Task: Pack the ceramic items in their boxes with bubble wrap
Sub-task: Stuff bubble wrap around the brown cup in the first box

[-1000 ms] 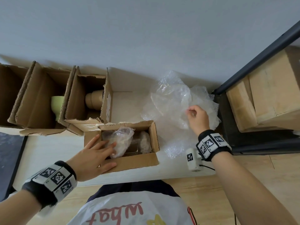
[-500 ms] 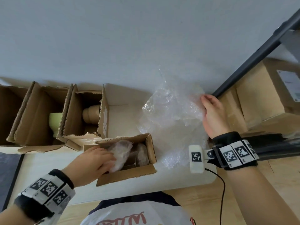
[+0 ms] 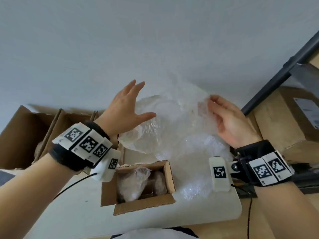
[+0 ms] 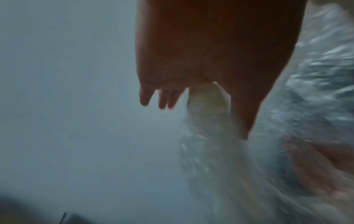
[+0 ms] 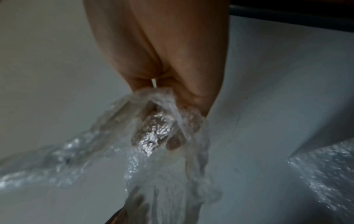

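A clear sheet of bubble wrap (image 3: 165,125) hangs in the air above the table, and my right hand (image 3: 224,116) pinches its upper right edge. The right wrist view shows the bubble wrap (image 5: 159,136) bunched over my fingertips. My left hand (image 3: 127,107) is raised at the sheet's left side with fingers spread straight, holding nothing; the left wrist view is blurred. Below, a small open cardboard box (image 3: 143,202) holds two items wrapped in bubble wrap (image 3: 133,181).
More bubble wrap (image 3: 198,180) lies on the white table (image 3: 77,216) right of the small box. Larger open cardboard boxes (image 3: 22,135) stand at the back left. A black metal shelf frame (image 3: 283,69) with cartons (image 3: 284,121) is at the right.
My left hand left the small box and rose to the sheet's left side, fingers spread. My right hand lifted the bubble wrap higher off the table.
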A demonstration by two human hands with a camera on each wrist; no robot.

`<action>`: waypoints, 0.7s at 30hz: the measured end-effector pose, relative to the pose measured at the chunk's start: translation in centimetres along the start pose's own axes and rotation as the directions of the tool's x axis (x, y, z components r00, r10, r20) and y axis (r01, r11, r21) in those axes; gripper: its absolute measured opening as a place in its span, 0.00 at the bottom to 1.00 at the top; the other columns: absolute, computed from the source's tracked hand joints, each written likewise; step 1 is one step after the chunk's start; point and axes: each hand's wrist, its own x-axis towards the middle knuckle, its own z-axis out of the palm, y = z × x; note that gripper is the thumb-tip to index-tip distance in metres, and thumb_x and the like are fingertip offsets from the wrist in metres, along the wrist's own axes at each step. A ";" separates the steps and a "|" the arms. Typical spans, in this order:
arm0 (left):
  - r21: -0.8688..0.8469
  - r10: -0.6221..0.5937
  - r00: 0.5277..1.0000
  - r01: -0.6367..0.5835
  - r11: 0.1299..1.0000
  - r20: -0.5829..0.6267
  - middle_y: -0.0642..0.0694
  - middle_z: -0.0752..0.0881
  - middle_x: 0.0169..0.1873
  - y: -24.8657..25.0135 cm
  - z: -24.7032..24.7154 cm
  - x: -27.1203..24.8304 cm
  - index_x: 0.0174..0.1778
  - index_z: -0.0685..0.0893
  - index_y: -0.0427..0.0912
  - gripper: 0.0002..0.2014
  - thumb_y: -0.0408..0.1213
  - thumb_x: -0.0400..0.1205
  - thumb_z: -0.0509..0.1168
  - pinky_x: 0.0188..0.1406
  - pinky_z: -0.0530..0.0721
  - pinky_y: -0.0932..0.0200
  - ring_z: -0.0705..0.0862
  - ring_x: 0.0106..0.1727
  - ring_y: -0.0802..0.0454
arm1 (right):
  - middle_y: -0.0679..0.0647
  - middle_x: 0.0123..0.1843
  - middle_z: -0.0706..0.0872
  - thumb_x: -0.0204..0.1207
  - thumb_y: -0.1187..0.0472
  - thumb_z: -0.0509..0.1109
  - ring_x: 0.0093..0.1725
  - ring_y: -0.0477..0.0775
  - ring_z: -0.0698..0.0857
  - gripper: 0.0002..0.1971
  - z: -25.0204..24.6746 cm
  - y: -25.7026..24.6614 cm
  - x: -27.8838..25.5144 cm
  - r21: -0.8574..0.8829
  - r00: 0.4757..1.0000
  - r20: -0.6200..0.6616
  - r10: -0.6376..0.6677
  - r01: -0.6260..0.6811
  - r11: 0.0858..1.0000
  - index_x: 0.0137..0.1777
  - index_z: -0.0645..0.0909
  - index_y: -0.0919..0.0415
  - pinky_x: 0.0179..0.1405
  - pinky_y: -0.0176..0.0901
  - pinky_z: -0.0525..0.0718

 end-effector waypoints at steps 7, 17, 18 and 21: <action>-0.170 0.080 0.960 -0.035 0.985 0.267 0.42 0.87 0.38 0.3 -2.3 1.6 0.41 0.85 0.43 0.04 0.31 0.79 0.67 0.46 0.79 0.54 0.85 0.40 0.45 | 0.51 0.47 0.90 0.75 0.60 0.67 0.48 0.47 0.89 0.06 0.0 0.7 -0.4 -0.137 0.994 0.102 -0.047 0.061 0.989 0.47 0.86 0.53 0.46 0.35 0.85; -0.740 -0.118 0.908 0.399 0.541 0.403 0.38 0.90 0.51 -0.1 -1.2 0.0 0.60 0.83 0.37 0.13 0.38 0.87 0.56 0.50 0.89 0.45 0.89 0.51 0.41 | 0.42 0.75 0.74 0.62 0.50 0.75 0.76 0.34 0.67 0.11 1.9 3.6 -1.6 -0.429 0.991 0.110 -0.071 0.111 0.897 0.45 0.89 0.45 0.77 0.43 0.62; -0.763 -0.109 0.906 0.405 0.505 0.409 0.39 0.90 0.51 -0.3 -1.1 -0.1 0.60 0.82 0.39 0.13 0.37 0.87 0.55 0.50 0.89 0.45 0.89 0.51 0.40 | 0.43 0.74 0.76 0.62 0.50 0.75 0.75 0.36 0.69 0.14 2.0 3.8 -1.6 -0.429 0.989 0.118 -0.087 0.130 0.894 0.50 0.88 0.46 0.77 0.44 0.64; -0.783 -0.077 0.903 0.407 0.470 0.423 0.39 0.89 0.53 -1.1 -1.1 -0.7 0.61 0.83 0.41 0.14 0.38 0.88 0.53 0.47 0.89 0.48 0.89 0.52 0.41 | 0.49 0.68 0.82 0.65 0.50 0.76 0.69 0.43 0.79 0.28 1.6 4.0 -1.3 -0.357 0.987 0.105 -0.125 0.155 0.921 0.67 0.78 0.45 0.67 0.41 0.77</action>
